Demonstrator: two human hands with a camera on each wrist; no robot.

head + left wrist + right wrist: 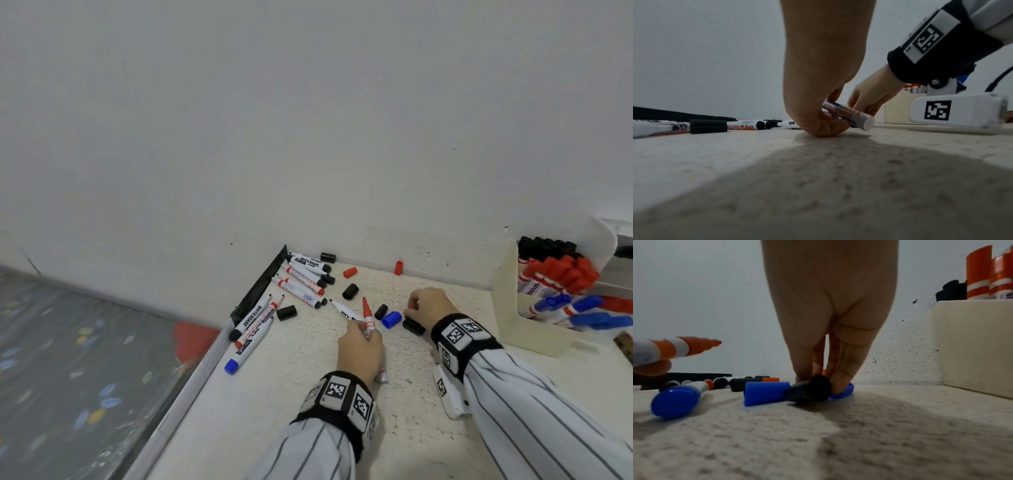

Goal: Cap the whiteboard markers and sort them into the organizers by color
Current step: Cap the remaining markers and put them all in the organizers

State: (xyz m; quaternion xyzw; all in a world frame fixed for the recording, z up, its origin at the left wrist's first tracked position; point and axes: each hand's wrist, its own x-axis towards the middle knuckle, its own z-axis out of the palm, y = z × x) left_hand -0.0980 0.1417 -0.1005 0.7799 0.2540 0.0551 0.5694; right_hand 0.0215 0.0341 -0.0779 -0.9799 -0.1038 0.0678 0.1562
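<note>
On the speckled tabletop [274,404], my left hand [359,349] grips an uncapped red marker [367,317]; my right hand [430,306] pinches a red cap [824,371].

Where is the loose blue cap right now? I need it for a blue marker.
In the head view the blue cap lies on the table between the left hand and right hand, beside two black caps.

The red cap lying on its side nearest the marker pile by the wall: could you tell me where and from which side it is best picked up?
Judging from the head view, pinch the red cap across its round sides at mid-length, coming straight down from above. It lies flat on the table, apart from the markers and the upright red cap, so fingers have room on both sides.
</note>
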